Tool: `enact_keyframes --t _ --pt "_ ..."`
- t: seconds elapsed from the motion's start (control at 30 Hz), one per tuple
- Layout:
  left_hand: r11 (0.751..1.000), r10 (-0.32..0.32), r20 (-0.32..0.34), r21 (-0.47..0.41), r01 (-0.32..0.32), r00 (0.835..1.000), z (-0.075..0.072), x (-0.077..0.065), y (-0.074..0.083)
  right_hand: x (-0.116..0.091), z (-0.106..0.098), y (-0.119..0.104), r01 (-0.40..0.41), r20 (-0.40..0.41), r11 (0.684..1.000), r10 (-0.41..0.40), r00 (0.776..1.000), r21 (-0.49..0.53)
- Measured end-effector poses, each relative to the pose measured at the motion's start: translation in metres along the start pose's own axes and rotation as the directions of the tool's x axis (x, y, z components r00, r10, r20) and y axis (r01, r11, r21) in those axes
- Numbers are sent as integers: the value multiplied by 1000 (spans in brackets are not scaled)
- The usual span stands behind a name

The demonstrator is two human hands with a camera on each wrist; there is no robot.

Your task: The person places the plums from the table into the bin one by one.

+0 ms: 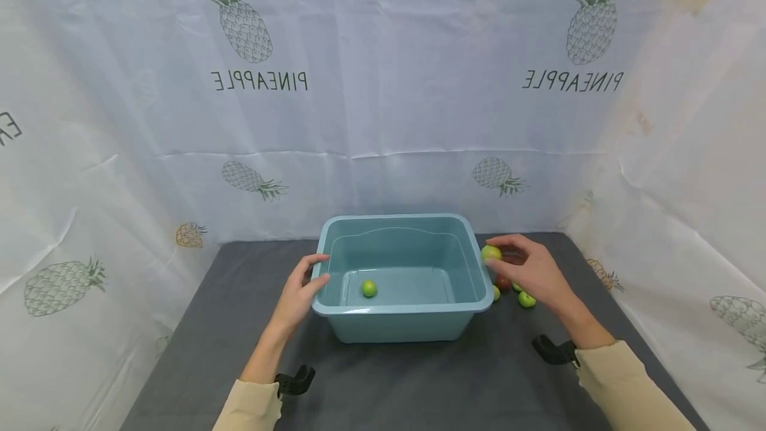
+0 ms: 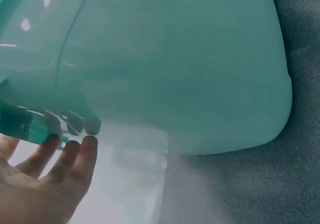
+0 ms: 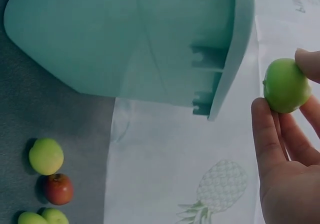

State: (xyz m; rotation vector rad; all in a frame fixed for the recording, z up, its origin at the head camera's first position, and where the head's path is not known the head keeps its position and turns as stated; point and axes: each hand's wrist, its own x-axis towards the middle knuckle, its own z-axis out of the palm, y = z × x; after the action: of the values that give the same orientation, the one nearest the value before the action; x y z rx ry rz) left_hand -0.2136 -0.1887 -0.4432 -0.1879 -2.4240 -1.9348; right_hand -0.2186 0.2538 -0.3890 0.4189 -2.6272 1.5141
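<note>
A light blue-green plastic basin [image 1: 397, 328] stands upright on the dark table. My left hand [image 1: 295, 298] holds its left rim, and in the left wrist view the fingertips [image 2: 89, 146] are at the rim's underside. One small round green fruit [image 1: 369, 288] lies on the basin's floor, toward the left. Beside the right rim, my right hand [image 1: 532, 273] pinches another green fruit [image 3: 286, 86] between thumb and fingers. It is about level with the rim, just outside it in the head view.
To the basin's right on the table lie a red fruit [image 3: 58, 189], a yellow-green fruit [image 3: 46, 156] and green ones [image 1: 527, 299]. Pineapple-printed white cloth [image 1: 395, 105] hangs behind and along both sides. A black strap [image 1: 553, 350] is on the right wrist.
</note>
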Motion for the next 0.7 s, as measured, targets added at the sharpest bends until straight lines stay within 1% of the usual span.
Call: enact_keyframes --t 0.2,0.5,0.7 --pt "1000 26 -12 14 -26 1000 -3 2 -2 5 5 -10 28 25 999 -29 999 20" --pt "1000 18 -20 16 -18 1000 0 3 -5 15 9 -20 39 35 999 -39 999 2" --pt "1000 12 -38 9 -11 999 4 2 -4 26 9 -32 22 69 1000 -23 997 14"
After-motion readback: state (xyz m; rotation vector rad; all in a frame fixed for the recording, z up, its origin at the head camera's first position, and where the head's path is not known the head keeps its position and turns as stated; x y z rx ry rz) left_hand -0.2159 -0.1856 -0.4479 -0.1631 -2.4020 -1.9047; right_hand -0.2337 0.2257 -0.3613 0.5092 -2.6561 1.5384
